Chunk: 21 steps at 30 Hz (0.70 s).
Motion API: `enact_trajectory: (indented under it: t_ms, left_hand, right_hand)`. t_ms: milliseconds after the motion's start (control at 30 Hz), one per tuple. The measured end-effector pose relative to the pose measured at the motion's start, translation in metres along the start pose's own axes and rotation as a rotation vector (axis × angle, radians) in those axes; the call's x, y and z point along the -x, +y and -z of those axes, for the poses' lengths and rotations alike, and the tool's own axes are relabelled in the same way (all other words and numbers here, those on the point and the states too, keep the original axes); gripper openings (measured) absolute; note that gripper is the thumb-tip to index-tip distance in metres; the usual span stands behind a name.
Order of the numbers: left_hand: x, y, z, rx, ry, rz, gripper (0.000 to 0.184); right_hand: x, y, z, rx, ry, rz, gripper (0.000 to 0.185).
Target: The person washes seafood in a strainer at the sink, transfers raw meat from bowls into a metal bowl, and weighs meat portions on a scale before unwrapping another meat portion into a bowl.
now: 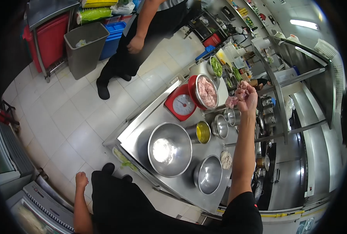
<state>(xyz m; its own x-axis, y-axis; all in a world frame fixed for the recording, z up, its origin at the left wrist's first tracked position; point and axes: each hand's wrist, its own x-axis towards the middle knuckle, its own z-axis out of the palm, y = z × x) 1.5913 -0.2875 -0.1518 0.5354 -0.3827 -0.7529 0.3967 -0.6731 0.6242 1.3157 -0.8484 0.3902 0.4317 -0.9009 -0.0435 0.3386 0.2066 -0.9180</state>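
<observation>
My right hand [248, 100] is raised at the right with its fingers wrapped round pieces of raw pink meat [242, 90]. Just left of it, a metal bowl of raw meat [207, 92] sits on a red dial scale [182, 104]. My left hand [81, 180] hangs low at the left, away from the table, its fingers curled in with nothing visible in them. A large empty metal bowl [170, 149] and a smaller empty one [208, 174] stand on the steel table [136, 134]. Between the large bowl and the smaller stacked bowls [220, 126] is a container of yellow liquid [203, 132].
Another person [142, 43] stands across the floor at the top. Grey bin [84, 54] and red bin [49, 43] are at the upper left. A bowl of cut green vegetables [216, 66] is beyond the scale. Metal shelf rails [276, 93] run close to my right hand.
</observation>
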Motion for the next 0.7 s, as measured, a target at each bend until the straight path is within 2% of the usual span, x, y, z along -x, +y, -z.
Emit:
enact_trajectory:
  t_ms: [67, 100, 133, 167, 200, 267, 300, 400, 467, 533, 567, 600, 633, 700]
  left_hand:
    - [-0.005, -0.046, 0.008, 0.048, -0.035, 0.118, 0.028]
    - [-0.010, -0.079, 0.013, 0.053, -0.028, 0.113, 0.028]
    - [-0.016, -0.114, 0.017, 0.131, 0.032, 0.212, 0.028]
    - [-0.018, -0.131, 0.019, 0.209, 0.088, 0.311, 0.027]
    - [-0.014, -0.133, 0.023, 0.214, 0.088, 0.304, 0.027]
    - [0.008, -0.150, 0.030, 0.376, 0.285, 0.367, 0.029]
    - [0.013, -0.157, 0.038, 0.272, 0.213, 0.365, 0.030]
    - [0.034, -0.156, 0.045, 0.268, 0.220, 0.358, 0.031]
    - [0.039, -0.156, 0.047, 0.237, 0.288, 0.306, 0.026]
    - [0.039, -0.142, 0.041, 0.455, 0.340, 0.181, 0.023]
    - [0.036, -0.126, 0.041, 0.561, 0.338, 0.099, 0.023]
    - [0.034, -0.103, 0.042, 0.623, 0.329, 0.011, 0.022]
    - [0.035, -0.069, 0.048, 0.616, 0.255, -0.051, 0.023]
    - [0.044, 0.012, 0.047, 0.511, 0.234, -0.259, 0.026]
  right_hand:
    - [0.014, 0.000, -0.004, 0.035, 0.029, 0.038, 0.012]
    - [0.022, -0.001, -0.004, 0.009, 0.017, 0.054, 0.013]
    - [0.032, -0.003, -0.002, -0.018, 0.004, 0.073, 0.013]
    - [0.041, -0.005, 0.004, -0.086, -0.117, 0.028, 0.014]
    - [0.055, -0.007, 0.003, -0.086, -0.123, 0.034, 0.014]
    - [0.091, -0.012, 0.004, -0.029, -0.063, 0.042, 0.014]
    - [0.112, -0.014, 0.011, -0.004, -0.092, 0.037, 0.013]
    - [0.185, -0.013, 0.031, -0.068, -0.111, 0.078, 0.011]
    - [0.251, -0.017, 0.048, -0.125, -0.093, -0.038, 0.011]
    - [0.319, -0.011, 0.071, -0.020, 0.100, 0.107, 0.012]
    - [0.352, -0.004, 0.083, 0.078, 0.075, 0.207, 0.012]
    - [0.387, 0.004, 0.094, 0.182, 0.057, 0.299, 0.013]
    - [0.422, 0.009, 0.103, 0.163, 0.073, 0.298, 0.013]
    - [0.494, 0.019, 0.116, 0.229, 0.167, 0.160, 0.020]
